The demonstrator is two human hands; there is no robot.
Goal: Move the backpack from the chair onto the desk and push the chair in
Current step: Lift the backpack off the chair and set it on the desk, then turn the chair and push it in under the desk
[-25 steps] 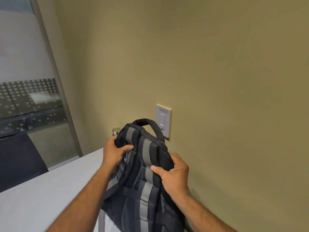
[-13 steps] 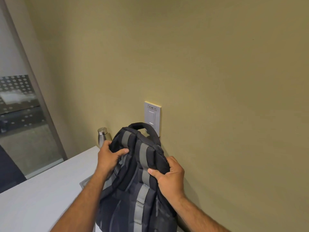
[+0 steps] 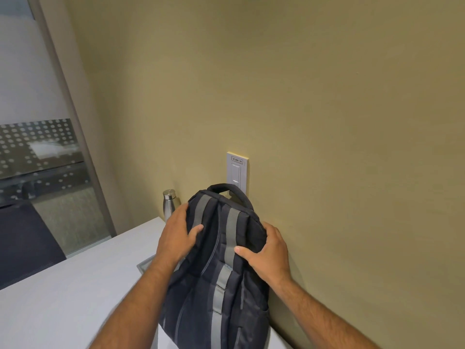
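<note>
A black backpack [image 3: 216, 285] with grey straps stands upright on the white desk [image 3: 63, 303], leaning against the olive wall. My left hand [image 3: 176, 235] rests on its upper left side, fingers spread over the top. My right hand [image 3: 269, 250] holds its upper right side, thumb on a grey strap. The backpack's carry handle [image 3: 230, 190] sticks up at the top. The chair is partly visible as a dark shape [image 3: 22, 243] at the far left.
A steel water bottle [image 3: 169, 204] stands on the desk's far corner behind the backpack. A wall switch plate [image 3: 237, 172] is just above the bag. A grey desk grommet [image 3: 146, 267] lies beside the bag. A frosted glass partition [image 3: 37, 157] stands at left.
The backpack has settled lower and more upright against the wall. My fingers have loosened from a tight grip to flatter hands on its top. The view shifted slightly.
</note>
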